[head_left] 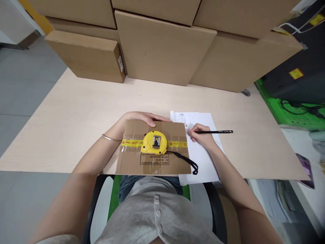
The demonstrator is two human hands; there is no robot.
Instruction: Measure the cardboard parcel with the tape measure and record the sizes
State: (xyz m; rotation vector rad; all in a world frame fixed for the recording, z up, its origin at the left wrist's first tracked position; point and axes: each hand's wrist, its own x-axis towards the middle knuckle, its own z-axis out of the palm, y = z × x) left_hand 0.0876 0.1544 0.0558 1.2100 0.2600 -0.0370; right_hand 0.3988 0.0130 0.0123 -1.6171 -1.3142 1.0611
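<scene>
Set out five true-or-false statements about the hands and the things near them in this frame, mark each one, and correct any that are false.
1. The yellow tape measure lies on top of the taped cardboard box. True.
2. The left hand holds a black pen. False: the right hand holds the black pen; the left hand is at the box's far edge, its thumb on top.
3. The right hand is over the white paper. True.
4. The strap on the tape measure is red. False: the strap is black.
5. The right wrist wears a bracelet. False: the bracelet is on the left wrist.
</scene>
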